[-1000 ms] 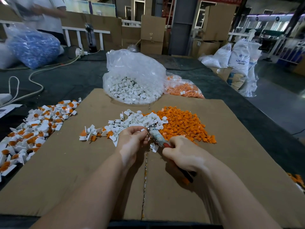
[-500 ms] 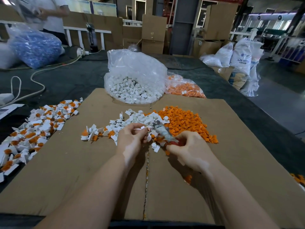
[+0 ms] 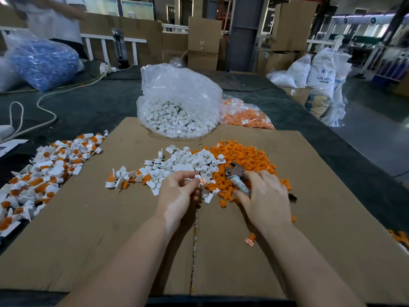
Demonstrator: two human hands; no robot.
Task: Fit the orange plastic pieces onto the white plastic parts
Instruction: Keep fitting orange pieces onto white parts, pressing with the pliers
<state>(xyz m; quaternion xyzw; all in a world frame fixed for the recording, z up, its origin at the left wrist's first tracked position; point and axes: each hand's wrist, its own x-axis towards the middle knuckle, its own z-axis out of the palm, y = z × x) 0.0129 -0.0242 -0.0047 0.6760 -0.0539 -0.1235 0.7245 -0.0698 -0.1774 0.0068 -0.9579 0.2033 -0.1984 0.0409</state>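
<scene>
A heap of loose white parts and a heap of orange pieces lie side by side on the cardboard sheet. My left hand pinches a white part with an orange piece in it at its fingertips. My right hand grips a metal plier-like tool with a wrapped handle and reaches into the near edge of the orange heap. Finished white-and-orange parts are piled at the left edge of the cardboard.
A clear bag of white parts and a bag of orange pieces stand behind the heaps. A blue-filled bag, cables and a person are at the far left. Stray orange pieces lie near my right wrist.
My right hand has moved with the tool forward and to the right, away from my left hand and into the orange heap. My left hand still holds its part in about the same place.
</scene>
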